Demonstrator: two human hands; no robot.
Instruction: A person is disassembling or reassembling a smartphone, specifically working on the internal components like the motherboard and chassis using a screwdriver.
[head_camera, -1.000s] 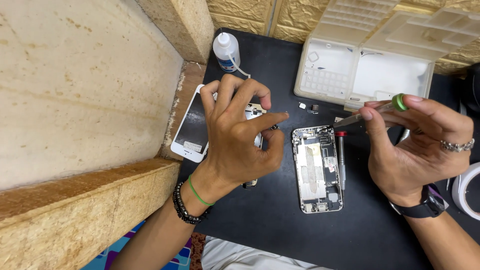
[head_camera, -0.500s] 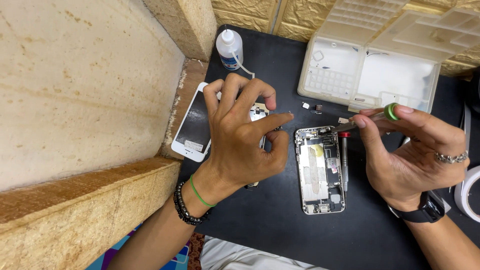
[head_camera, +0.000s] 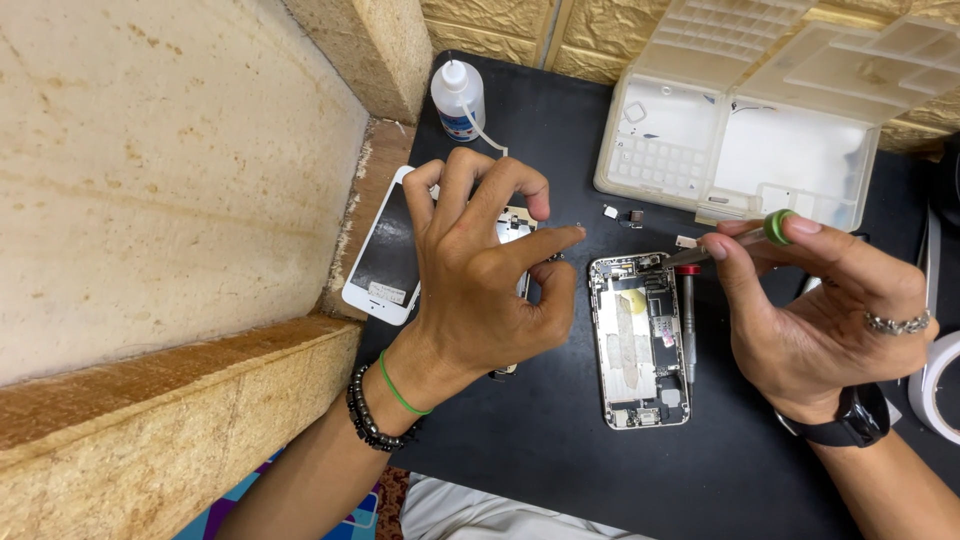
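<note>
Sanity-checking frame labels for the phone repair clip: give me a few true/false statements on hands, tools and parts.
1. The right hand holds a green-capped screwdriver. True.
2. The opened phone chassis lies inside the white parts organizer box. False: it lies on the black mat, in front of the box.
3. The left hand hovers over a part beside the white phone screen. True.
4. The squeeze bottle lies tipped over. False: it stands upright.
5. A red-capped screwdriver lies along the chassis. True.
</note>
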